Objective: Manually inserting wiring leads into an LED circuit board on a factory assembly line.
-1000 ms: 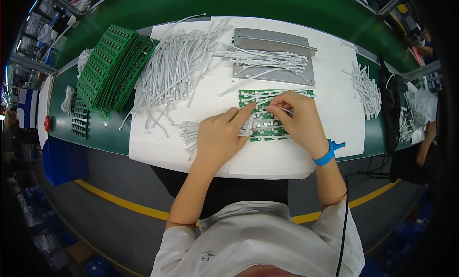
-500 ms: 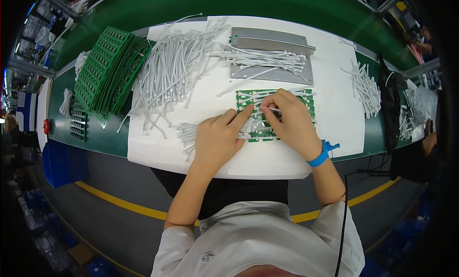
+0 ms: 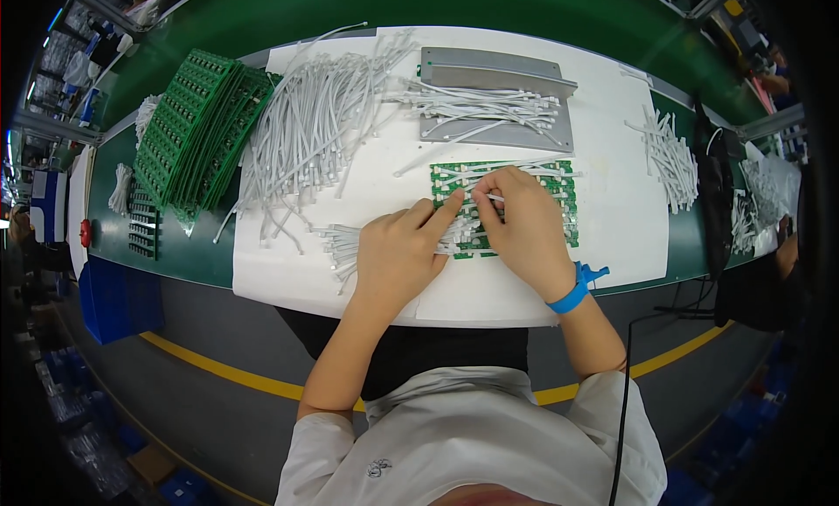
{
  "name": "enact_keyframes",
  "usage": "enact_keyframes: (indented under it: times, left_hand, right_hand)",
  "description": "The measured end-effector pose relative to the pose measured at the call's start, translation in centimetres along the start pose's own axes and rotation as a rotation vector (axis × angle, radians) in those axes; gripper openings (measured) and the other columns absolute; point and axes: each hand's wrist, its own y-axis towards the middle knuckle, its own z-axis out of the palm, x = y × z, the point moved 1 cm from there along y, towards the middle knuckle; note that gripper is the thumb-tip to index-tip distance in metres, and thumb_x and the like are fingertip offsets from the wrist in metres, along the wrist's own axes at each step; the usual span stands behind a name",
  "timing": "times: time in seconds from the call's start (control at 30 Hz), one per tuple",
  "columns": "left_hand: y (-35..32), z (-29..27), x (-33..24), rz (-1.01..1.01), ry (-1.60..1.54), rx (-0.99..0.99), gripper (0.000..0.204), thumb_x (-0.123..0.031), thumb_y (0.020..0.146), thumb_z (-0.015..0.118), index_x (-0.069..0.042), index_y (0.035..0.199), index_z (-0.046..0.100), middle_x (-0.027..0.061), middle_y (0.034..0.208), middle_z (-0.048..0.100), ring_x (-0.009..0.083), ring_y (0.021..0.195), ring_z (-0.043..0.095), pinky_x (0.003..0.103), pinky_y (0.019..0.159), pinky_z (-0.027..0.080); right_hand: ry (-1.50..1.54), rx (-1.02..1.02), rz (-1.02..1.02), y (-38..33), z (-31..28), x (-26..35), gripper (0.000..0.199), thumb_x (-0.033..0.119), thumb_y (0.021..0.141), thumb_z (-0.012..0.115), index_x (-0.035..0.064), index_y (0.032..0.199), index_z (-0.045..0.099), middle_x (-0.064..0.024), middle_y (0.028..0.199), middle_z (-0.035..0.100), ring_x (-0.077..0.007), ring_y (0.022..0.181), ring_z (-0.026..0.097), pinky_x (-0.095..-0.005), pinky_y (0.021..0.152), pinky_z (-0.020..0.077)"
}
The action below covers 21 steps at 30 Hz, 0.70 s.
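Observation:
A green circuit board (image 3: 568,218) lies flat on the white sheet in front of me, with several short white cables (image 3: 546,169) across it. My left hand (image 3: 400,251) rests at the board's left edge, closed over a bundle of white cables (image 3: 339,242) whose ends stick out on both sides of it. Its index finger reaches onto the board. Over the middle of the board, my right hand (image 3: 529,233) pinches one white cable (image 3: 495,197) between thumb and fingers. The fingers hide part of the board below. A blue wrist strap circles the right wrist.
A grey metal bracket (image 3: 489,65) carrying white cables stands behind the board. To its left spreads a large heap of white cables (image 3: 306,121), beside stacked green circuit boards (image 3: 188,126). Another cable pile (image 3: 671,161) lies at right. A black cord (image 3: 626,401) hangs by my right arm.
My right hand has shifted slightly, its wrist coming nearer and to the left, while still pinching a white cable at the board. The left hand stays nearly in place.

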Motion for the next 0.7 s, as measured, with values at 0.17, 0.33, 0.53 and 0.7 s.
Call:
enact_keyframes:
  times: [0.17, 0.33, 0.53, 0.7]
  left_hand:
    - [0.1, 0.1, -0.1, 0.008, -0.022, 0.005, 0.074, -0.007, 0.062, 0.075, -0.016, 0.135, 0.070, 0.0022, 0.082, 0.058, 0.0213, 0.066, 0.063, 0.036, 0.060, 0.053]
    - [0.3, -0.2, -0.1, -0.005, -0.069, 0.004, 0.072, -0.007, 0.064, 0.074, -0.016, 0.135, 0.070, 0.0037, 0.081, 0.059, 0.0236, 0.065, 0.063, 0.037, 0.059, 0.053]
    - [0.4, -0.3, -0.2, -0.081, -0.219, -0.058, 0.060, -0.009, 0.073, 0.074, -0.017, 0.133, 0.070, 0.0058, 0.077, 0.064, 0.0282, 0.062, 0.064, 0.039, 0.058, 0.052]
    - [0.2, -0.3, -0.1, -0.092, -0.196, -0.063, 0.081, -0.012, 0.069, 0.078, -0.018, 0.147, 0.056, 0.0091, 0.081, 0.070, 0.0312, 0.066, 0.068, 0.041, 0.063, 0.055]
  right_hand:
    - [-0.013, -0.029, -0.033, -0.1, 0.5, 0.0, 0.008, 0.007, 0.090, 0.072, 0.0033, 0.089, 0.064, -0.0118, 0.085, 0.064, -0.0338, 0.080, 0.064, -0.0449, 0.070, 0.0499]
    - [-0.001, -0.045, -0.043, -0.1, 0.7, 0.0, 0.007, 0.005, 0.089, 0.072, 0.0038, 0.089, 0.065, -0.0116, 0.084, 0.064, -0.0343, 0.080, 0.064, -0.0452, 0.071, 0.0473]
    - [-0.122, -0.146, -0.203, -0.6, -0.5, 0.7, 0.006, 0.006, 0.090, 0.071, 0.0068, 0.095, 0.068, -0.0064, 0.086, 0.063, -0.0295, 0.084, 0.060, -0.0412, 0.078, 0.0434]
    - [0.207, -0.191, -0.190, -2.2, -1.0, 1.8, 0.014, 0.009, 0.088, 0.076, 0.0059, 0.101, 0.070, -0.0056, 0.087, 0.063, -0.0244, 0.081, 0.059, -0.0361, 0.079, 0.0438]
